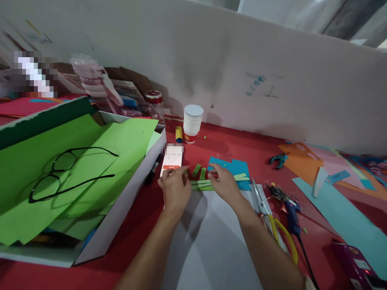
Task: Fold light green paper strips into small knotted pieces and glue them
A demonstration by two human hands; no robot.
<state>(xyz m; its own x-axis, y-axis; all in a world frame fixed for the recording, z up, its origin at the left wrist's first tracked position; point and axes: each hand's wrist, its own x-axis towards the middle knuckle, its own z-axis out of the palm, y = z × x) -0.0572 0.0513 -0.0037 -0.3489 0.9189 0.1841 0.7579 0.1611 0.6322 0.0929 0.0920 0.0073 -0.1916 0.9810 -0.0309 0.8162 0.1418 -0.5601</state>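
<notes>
Over the near edge of the blue paper, several narrow green paper strips (202, 185) lie between my two hands. My left hand (174, 188) is curled beside the phone, thumb and fingers drawn together at the strips' left end. Above the strips is my right hand (224, 182), its fingers bent inward and its thumb close to the index finger; whatever lies between those fingertips is too small to make out. Two small pleated green paper pieces (203, 173) rest just beyond the strips. The blue paper (230, 166) lies partly under my right hand. A white sheet (211, 237) spreads beneath my forearms.
Left stands a box (121, 225) with green sheets and eyeglasses (54, 173). A phone (171, 157), stacked paper cups (192, 121) and a jar (155, 102) are farther back. Scissors (266, 209), a glue gun (292, 213), pliers (278, 160) and coloured paper lie right.
</notes>
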